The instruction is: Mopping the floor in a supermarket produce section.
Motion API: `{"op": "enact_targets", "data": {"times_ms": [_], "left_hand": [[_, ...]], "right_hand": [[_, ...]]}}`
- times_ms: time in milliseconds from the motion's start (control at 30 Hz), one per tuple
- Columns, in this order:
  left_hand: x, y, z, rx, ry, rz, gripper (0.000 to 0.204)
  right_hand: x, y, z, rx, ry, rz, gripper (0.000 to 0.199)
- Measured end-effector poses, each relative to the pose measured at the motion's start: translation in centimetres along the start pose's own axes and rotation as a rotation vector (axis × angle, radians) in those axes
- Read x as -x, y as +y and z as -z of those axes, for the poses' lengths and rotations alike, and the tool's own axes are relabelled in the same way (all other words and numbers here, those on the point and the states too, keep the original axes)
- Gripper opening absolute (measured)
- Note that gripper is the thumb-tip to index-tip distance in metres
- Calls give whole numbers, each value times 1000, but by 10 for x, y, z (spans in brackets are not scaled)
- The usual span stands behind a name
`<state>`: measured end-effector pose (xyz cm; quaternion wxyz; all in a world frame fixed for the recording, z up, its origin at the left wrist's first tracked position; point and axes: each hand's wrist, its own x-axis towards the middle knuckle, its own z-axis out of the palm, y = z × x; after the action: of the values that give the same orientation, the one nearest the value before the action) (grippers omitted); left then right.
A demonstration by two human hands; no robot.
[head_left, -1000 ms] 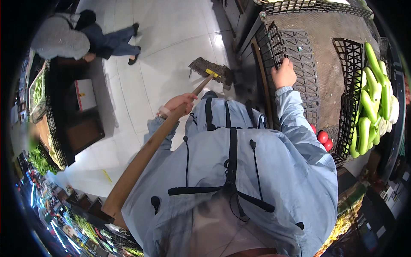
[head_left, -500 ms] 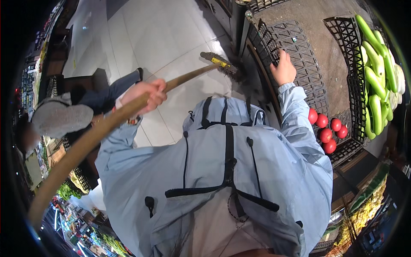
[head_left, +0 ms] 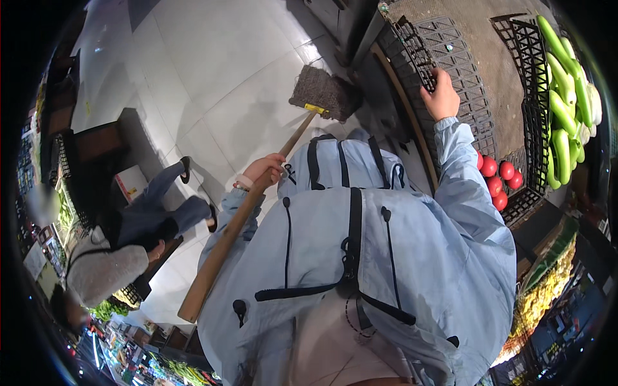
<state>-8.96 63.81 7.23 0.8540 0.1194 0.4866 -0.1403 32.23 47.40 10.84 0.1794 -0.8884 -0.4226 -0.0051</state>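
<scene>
- Swinging back in from the left, the wooden pole of the mop (head_left: 236, 225) slants beside the worker's hip again; half a second ago its top end stuck far out to the side.
- Down on the tiles (head_left: 212, 71), the mop head (head_left: 325, 92) has turned to show a broader dark face, just ahead of the feet and next to the dark base of the stand. I'd judge the pole is back under closer control for work on that patch.
- The left hand (head_left: 265, 168) is closed round the pole.
- The right hand (head_left: 441, 96) has stayed by the rim of a black lattice crate (head_left: 454, 64), fingers bent; whether it grips or merely rests, I cannot tell.
- Red tomatoes (head_left: 494, 186) cluster on black gridwork at the near end of the stand's surface (head_left: 492, 74).
- Beyond a black lattice divider (head_left: 535, 109), long green gourds (head_left: 560, 110) lie heaped.
- Across the aisle, a passer-by (head_left: 109, 270) in grey walks near a white box (head_left: 132, 183).
</scene>
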Motion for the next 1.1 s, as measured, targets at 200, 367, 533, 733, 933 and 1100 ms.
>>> {"op": "enact_targets", "data": {"times_ms": [200, 367, 533, 733, 933, 1100], "left_hand": [[1, -8, -1, -2, -10, -135, 32], [-14, -38, 15, 13, -110, -453, 46], [-25, -44, 22, -71, -88, -594, 48], [-30, -41, 27, -511, 177, -611, 43], [-36, -42, 21, -1056, 520, -1204, 27], [-53, -36, 7, -864, 550, -1200, 21]], "right_hand": [[2, 4, 2, -20, 3, -29, 47], [0, 3, 1, 0, 12, -39, 46], [0, 1, 5, 10, -16, -68, 45], [-1, -6, 5, -17, -35, -79, 43], [2, -4, 4, -24, 0, -47, 42], [12, -10, 2, 11, -6, -40, 42]]}}
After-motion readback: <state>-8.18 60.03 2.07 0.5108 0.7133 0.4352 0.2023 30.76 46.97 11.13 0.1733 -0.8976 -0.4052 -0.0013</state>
